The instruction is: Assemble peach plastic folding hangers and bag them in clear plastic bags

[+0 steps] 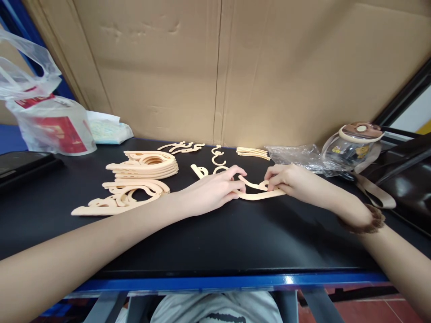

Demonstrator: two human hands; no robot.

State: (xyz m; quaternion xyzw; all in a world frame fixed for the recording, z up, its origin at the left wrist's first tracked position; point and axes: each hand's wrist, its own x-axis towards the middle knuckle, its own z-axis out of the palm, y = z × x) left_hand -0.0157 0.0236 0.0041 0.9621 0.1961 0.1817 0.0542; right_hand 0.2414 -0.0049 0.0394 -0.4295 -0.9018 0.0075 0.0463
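Both hands meet over a pale peach plastic hanger piece (259, 194) lying on the black table (215, 233). My left hand (212, 190) pinches its left end, fingers curled together. My right hand (289, 179) pinches the right part, fingers closed on it. A brown bracelet (365, 222) sits on my right wrist. Small hook parts (218, 158) and a curved piece (200, 171) lie just beyond my left hand.
Stacks of finished peach hangers (144, 163) and more (124, 197) lie at the left. Thin strips (252, 152) and small parts (182, 146) sit near the cardboard wall (218, 67). A plastic bag (47, 121), crumpled clear wrap (296, 157), a lidded jar (353, 146) and a dark bag (407, 179) border the table.
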